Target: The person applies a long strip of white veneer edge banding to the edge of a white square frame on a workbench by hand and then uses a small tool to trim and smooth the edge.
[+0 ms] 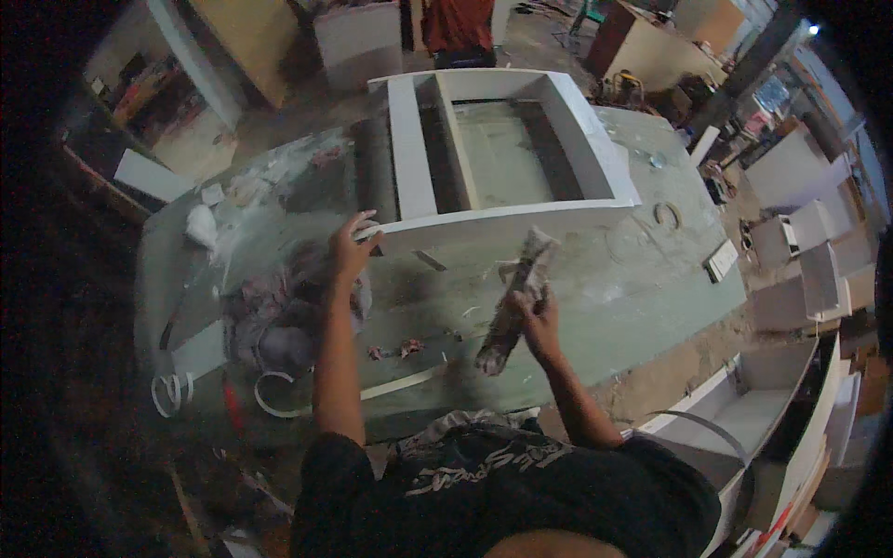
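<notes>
A white rectangular cabinet frame [507, 219] with an inner crosspiece lies on the pale green table [595, 316]. At its near left corner is my left hand [353, 249], fingers bent around a small pale piece that I cannot make out. My right hand [537, 325] grips a long, worn brownish-grey block [517, 302], its surface whitish at the far end. This block is tilted over the table, apart from the frame. Below my left hand lies a heap of grey-pink cloth [279, 312]. A short dark strip [429, 260] rests near the frame.
A curled pale edging strip [391, 389] runs along the table's near edge. A ring of tape [667, 216] and a small white block [721, 261] are at the right. White cabinet boxes [744, 400] stand close at my right; panels and furniture parts surround the table.
</notes>
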`<state>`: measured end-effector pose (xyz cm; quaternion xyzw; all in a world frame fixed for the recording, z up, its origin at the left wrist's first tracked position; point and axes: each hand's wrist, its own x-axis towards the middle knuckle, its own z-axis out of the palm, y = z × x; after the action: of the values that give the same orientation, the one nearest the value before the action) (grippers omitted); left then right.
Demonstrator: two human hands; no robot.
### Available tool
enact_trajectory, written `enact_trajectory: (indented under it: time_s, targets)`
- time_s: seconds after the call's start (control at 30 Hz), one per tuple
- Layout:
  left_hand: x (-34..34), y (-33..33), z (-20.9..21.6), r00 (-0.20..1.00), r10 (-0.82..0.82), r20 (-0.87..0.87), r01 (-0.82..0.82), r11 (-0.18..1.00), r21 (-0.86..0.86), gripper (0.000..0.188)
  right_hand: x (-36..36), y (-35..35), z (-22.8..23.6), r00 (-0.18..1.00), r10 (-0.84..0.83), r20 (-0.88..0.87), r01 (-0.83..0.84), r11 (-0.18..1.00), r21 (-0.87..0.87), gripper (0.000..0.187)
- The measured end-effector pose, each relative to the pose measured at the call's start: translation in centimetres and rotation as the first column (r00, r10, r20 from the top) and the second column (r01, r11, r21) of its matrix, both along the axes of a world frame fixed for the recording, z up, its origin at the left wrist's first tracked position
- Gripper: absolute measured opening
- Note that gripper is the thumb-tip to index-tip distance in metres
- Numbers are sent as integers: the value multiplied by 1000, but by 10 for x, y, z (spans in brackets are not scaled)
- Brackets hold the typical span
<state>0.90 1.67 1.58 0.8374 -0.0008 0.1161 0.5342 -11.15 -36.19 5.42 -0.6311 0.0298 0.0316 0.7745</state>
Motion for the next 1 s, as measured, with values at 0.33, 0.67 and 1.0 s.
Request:
enact_trajectory:
  time_s: [0.33, 0.67, 1.0]
  targets:
    - [2, -67, 26, 920, -123, 372, -151, 764, 627, 48, 8, -142, 16, 890, -394, 228, 451, 694, -561, 41]
    - [41, -271, 42, 867, -457, 201, 284, 782, 554, 51, 12, -118, -16, 902, -407, 143, 394, 642, -657, 41]
    - [102, -419, 21, 918, -356, 172, 233, 839, 492, 46, 66, -178, -26, 844, -470, 258, 498, 508, -703, 38]
